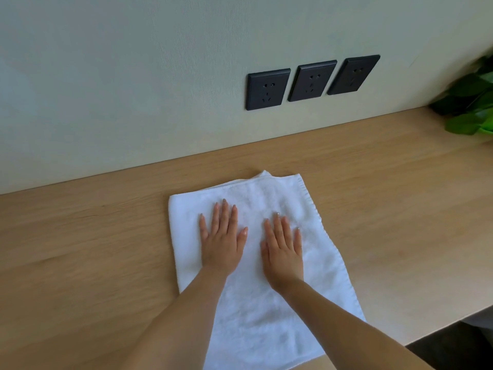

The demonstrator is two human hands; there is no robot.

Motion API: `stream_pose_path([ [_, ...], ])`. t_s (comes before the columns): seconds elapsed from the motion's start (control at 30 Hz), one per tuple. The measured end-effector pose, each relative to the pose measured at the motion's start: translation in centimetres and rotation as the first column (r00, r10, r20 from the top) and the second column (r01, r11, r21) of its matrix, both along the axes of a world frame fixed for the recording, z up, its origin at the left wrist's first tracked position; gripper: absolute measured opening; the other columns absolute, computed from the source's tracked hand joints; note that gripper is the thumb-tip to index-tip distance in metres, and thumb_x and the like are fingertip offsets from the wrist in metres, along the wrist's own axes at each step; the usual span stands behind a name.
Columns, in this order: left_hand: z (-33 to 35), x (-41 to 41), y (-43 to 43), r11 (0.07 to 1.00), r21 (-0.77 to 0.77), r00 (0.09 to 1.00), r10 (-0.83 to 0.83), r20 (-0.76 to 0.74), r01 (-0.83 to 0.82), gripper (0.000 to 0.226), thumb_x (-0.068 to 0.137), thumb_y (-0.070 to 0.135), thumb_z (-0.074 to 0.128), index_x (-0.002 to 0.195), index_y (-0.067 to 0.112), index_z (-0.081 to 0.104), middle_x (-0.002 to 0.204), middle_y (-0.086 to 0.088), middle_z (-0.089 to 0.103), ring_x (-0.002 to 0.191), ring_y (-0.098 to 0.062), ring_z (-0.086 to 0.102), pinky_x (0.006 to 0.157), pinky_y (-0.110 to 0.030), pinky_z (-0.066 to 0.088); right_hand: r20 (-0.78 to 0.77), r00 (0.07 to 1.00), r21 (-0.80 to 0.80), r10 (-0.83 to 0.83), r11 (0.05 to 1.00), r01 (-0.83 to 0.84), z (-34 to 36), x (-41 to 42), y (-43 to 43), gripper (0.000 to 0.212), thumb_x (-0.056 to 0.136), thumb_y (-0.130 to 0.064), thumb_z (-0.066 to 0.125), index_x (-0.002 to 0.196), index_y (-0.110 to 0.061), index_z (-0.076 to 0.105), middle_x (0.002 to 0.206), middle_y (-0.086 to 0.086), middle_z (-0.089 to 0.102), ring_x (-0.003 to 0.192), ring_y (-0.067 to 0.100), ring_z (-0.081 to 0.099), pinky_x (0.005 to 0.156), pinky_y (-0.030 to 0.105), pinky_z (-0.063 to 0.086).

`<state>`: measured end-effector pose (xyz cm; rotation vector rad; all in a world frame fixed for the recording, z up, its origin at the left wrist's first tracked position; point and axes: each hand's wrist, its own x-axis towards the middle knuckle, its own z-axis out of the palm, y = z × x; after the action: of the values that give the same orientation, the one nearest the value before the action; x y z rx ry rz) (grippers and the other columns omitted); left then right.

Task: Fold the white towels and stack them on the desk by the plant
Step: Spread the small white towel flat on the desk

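Note:
A white towel (pixel 269 316) lies folded over on the wooden desk (pixel 93 249), its long side running from the wall toward me. My left hand (pixel 222 240) rests flat on its far half, fingers straight and slightly spread. Just to the right, my right hand (pixel 283 251) also lies flat on the towel, palm down. Both forearms cross the near part of the towel. A lower layer's corner peeks out at the far edge. The green plant (pixel 469 102) stands at the desk's far right, apart from the towel.
Three dark wall sockets (pixel 310 81) sit on the pale wall above the desk. The desk's front edge (pixel 437 336) drops off at the lower right to a dark floor. Bare wood stretches left and right of the towel.

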<state>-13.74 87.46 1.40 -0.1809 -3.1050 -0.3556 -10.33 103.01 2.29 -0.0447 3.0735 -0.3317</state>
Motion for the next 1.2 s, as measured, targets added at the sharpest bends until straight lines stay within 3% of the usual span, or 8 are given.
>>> stream_pose_path([
  [0.2, -0.3, -0.1, -1.8, 0.997, -0.050, 0.998, -0.052, 0.028, 0.053, 0.066, 0.100, 0.050, 0.009, 0.144, 0.012, 0.040, 0.154, -0.009, 0.031, 0.144, -0.023, 0.022, 0.113, -0.056, 0.015, -0.116, 0.986, -0.099, 0.117, 0.987, -0.129, 2.2, -6.2, 0.1, 0.050, 0.096, -0.024, 0.028, 0.141, -0.011, 0.044, 0.152, 0.009, 0.036, 0.143, 0.024, 0.026, 0.115, 0.048, 0.018],
  [0.4, 1.1, -2.2, -0.5, 1.000, 0.018, 0.999, -0.025, 0.026, 0.024, 0.058, 0.099, 0.042, 0.022, 0.140, 0.008, 0.045, 0.151, -0.010, 0.038, 0.141, -0.025, 0.031, 0.113, -0.053, 0.013, 0.060, 0.946, -0.010, 0.320, 0.947, -0.320, 4.9, -13.3, 0.6, 0.048, 0.103, -0.018, 0.032, 0.151, -0.018, 0.025, 0.159, -0.001, 0.021, 0.147, 0.017, 0.014, 0.120, 0.040, 0.005],
  [0.5, 2.0, -4.6, 1.0, 0.996, 0.083, 0.999, -0.046, 0.025, 0.044, 0.055, 0.097, 0.035, 0.027, 0.139, 0.005, 0.046, 0.147, -0.012, 0.043, 0.138, -0.028, 0.037, 0.115, -0.051, 0.016, 0.100, 0.917, 0.074, 0.387, 0.916, -0.395, 5.0, -14.4, 0.5, 0.046, 0.102, -0.022, 0.039, 0.147, -0.019, 0.033, 0.151, 0.000, 0.036, 0.141, 0.021, 0.028, 0.118, 0.042, 0.008],
  [0.6, 2.3, -6.4, 1.8, 0.989, 0.128, 0.995, -0.080, 0.062, 0.072, 0.056, 0.098, 0.035, 0.021, 0.141, 0.006, 0.043, 0.145, -0.009, 0.046, 0.137, -0.027, 0.040, 0.113, -0.050, 0.021, 0.054, 0.901, 0.141, 0.430, 0.890, -0.433, 4.8, -14.4, 0.5, 0.039, 0.094, -0.021, 0.056, 0.133, -0.016, 0.054, 0.127, 0.006, 0.057, 0.123, 0.030, 0.048, 0.112, 0.047, 0.023],
  [0.73, 1.4, -7.2, 1.4, 0.995, 0.082, 0.990, -0.073, 0.123, 0.063, 0.052, 0.104, 0.033, 0.020, 0.152, 0.013, 0.019, 0.157, -0.001, 0.023, 0.147, -0.016, 0.014, 0.117, -0.040, -0.004, 0.099, 0.923, 0.286, 0.371, 0.878, -0.383, 5.3, -14.4, 1.4, 0.038, 0.095, -0.041, 0.050, 0.121, -0.016, 0.059, 0.121, 0.002, 0.057, 0.121, 0.026, 0.044, 0.107, 0.041, 0.025],
  [0.97, 0.8, -6.5, 0.3, 0.993, 0.049, 0.988, -0.111, 0.105, 0.106, 0.075, 0.088, 0.047, -0.010, 0.152, 0.018, 0.016, 0.160, 0.001, 0.015, 0.148, -0.015, 0.003, 0.115, -0.037, -0.014, 0.141, 0.977, 0.337, 0.159, 0.920, -0.199, 5.5, -13.3, 3.0, 0.049, 0.095, -0.057, 0.035, 0.127, -0.024, 0.052, 0.126, -0.001, 0.055, 0.122, 0.022, 0.044, 0.105, 0.041, 0.026],
  [1.13, 0.9, -6.3, 0.5, 0.994, 0.052, 0.989, -0.097, 0.115, 0.092, 0.061, 0.097, 0.041, 0.004, 0.152, 0.018, 0.017, 0.160, 0.001, 0.015, 0.148, -0.014, 0.002, 0.116, -0.039, -0.011, 0.101, 0.994, 0.307, 0.044, 0.949, -0.074, 5.2, -12.2, 3.7, 0.048, 0.094, -0.054, 0.042, 0.133, -0.026, 0.044, 0.123, -0.002, 0.056, 0.121, 0.024, 0.048, 0.116, 0.046, 0.007],
  [1.2, 0.9, -6.2, 0.5, 0.994, 0.069, 0.989, -0.090, 0.114, 0.082, 0.053, 0.102, 0.035, 0.014, 0.152, 0.018, 0.017, 0.160, 0.001, 0.015, 0.148, -0.014, 0.002, 0.117, -0.039, -0.010, 0.043, 0.999, 0.295, -0.007, 0.956, -0.006, 5.8, -11.8, 4.0, 0.044, 0.093, -0.046, 0.049, 0.131, -0.025, 0.046, 0.118, -0.003, 0.059, 0.113, 0.023, 0.054, 0.114, 0.044, 0.014],
])
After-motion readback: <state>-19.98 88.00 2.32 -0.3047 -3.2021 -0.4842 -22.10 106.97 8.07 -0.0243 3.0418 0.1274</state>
